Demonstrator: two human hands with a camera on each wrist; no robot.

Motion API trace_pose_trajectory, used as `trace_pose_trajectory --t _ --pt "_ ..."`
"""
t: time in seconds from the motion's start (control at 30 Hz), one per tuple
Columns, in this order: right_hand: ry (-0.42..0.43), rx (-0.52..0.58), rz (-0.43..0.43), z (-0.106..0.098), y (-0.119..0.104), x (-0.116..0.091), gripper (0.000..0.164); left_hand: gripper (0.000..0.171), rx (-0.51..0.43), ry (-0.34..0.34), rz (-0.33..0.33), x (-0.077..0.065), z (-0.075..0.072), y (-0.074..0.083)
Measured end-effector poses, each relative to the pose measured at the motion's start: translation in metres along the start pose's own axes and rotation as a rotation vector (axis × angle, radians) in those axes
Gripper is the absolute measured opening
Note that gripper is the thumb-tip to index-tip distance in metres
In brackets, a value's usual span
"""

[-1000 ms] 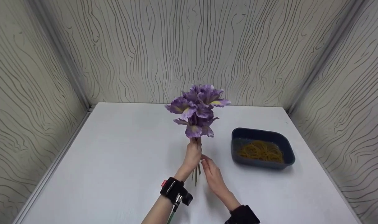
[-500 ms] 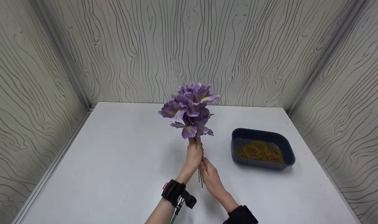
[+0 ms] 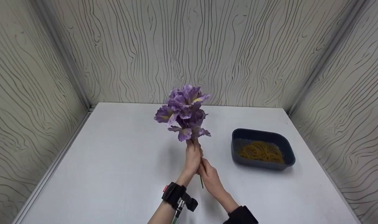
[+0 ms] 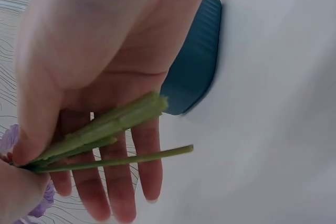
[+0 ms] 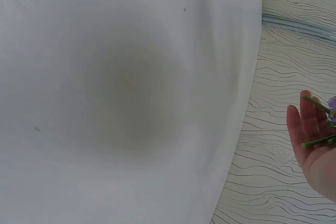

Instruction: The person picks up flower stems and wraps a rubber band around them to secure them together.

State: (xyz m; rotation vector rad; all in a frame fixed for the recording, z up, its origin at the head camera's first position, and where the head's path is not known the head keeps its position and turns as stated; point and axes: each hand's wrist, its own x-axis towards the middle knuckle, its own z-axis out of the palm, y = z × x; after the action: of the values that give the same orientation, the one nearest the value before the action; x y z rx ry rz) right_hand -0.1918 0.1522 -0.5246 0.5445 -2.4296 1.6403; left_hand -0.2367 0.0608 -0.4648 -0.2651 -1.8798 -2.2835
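Observation:
A bunch of purple irises [image 3: 184, 107] with yellow throats leans to the left over the white table in the head view. My left hand [image 3: 192, 157] grips the stems just under the blooms. Below it, my right hand [image 3: 212, 178] meets the stems from the right. In the left wrist view its thumb tip presses the green stems [image 4: 115, 121] where they converge, with its other fingers fairly straight and spread behind them. Part of my left hand shows at that view's lower left edge. The right wrist view catches the right palm and cut stem ends [image 5: 315, 143].
A dark blue tub [image 3: 257, 164] holding a tangle of yellowish rubber bands [image 3: 262, 151] stands right of the hands. Wood-grain patterned panels [image 3: 182, 49] rise behind and beside the white table [image 3: 114, 155].
The blooms have shifted left and the bunch has tilted. My right hand has moved in against the lower stems, and fewer stem ends show below it. The tub has stayed put.

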Motion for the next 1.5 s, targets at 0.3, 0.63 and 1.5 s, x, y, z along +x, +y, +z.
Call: trace_pose_trajectory --t 0.3,0.63,1.5 --pt "-0.008 -0.048 -0.01 0.002 0.001 0.002 0.028 0.01 -0.07 0.006 -0.036 0.005 -0.002 -0.023" --pt "0.039 -0.198 -0.042 -0.008 0.004 0.005 0.017 0.011 0.104 -0.001 0.064 -0.006 -0.008 0.002" --pt "-0.065 -0.529 -0.251 -0.048 0.006 0.02 0.006 0.045 0.082 -0.147 -0.29 -0.008 -0.03 -0.029"
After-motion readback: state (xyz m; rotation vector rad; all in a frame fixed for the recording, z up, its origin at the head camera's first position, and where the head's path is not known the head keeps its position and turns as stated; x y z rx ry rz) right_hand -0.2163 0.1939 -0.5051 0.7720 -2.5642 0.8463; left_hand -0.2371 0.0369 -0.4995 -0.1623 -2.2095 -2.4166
